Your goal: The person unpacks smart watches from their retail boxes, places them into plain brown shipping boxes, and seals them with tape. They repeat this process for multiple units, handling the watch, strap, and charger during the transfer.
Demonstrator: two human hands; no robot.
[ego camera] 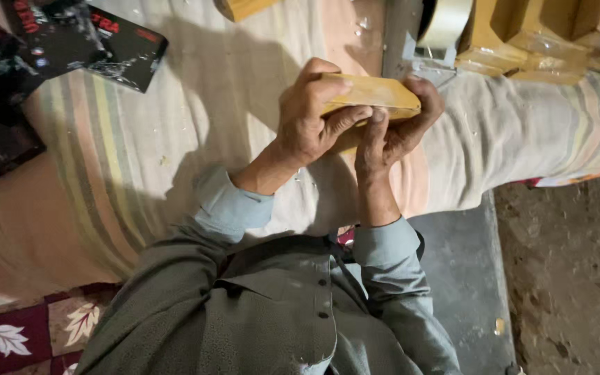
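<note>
Parcel (373,94), a flat block wrapped in tan tape, sits between both hands above a striped cloth (140,160), roughly at the middle of the view.

Nearest the camera are a grey-green shirt and two pale blue cuffs. The left forearm rises from the lower left at a slant, wrist bent. The left hand (310,121) wraps the parcel's left end: fingers curl over the top edge, and the thumb lies along the underside, pressing up. Its grip is closed on the parcel.

The right forearm stands almost straight up from its cuff. The right hand (390,135) cups the parcel's right end from below, fingers hooked round the far corner, thumb pressed against the lower edge next to the left thumb. This grip is also closed on the parcel, so the two thumbs nearly touch.

A dark grey floor (467,278) lies to the right below the cloth, with rough ground beside it.

Farther off, a black glossy packet (98,38) lies on the cloth at the upper left. A tape roll (446,21) on its dispenser stands just beyond the parcel, and a row of similar tan blocks (543,38) lines the upper right.
</note>
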